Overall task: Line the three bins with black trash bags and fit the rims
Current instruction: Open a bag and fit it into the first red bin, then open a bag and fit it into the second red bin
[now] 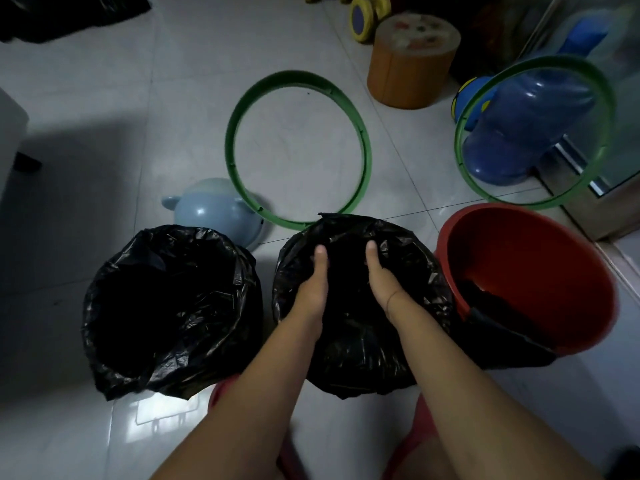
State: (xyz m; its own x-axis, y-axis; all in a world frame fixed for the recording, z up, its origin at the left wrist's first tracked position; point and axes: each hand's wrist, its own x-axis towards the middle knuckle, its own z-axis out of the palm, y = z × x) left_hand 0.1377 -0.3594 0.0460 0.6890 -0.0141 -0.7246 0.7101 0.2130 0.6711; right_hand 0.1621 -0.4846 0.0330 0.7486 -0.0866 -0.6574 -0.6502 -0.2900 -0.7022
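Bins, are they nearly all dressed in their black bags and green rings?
Done: the left bag covers its bin, folded over the edge. In hand: the left hand and right hand pinch the middle bag. Left: the red bin has the third bag only slumped at its near side, and the middle rim and right rim sit on no bin.

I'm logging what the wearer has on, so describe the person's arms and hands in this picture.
Both forearms are bare, with no sleeves in view. The left hand and right hand wear no gloves or watch. A thin line crosses the right wrist, perhaps a string band.
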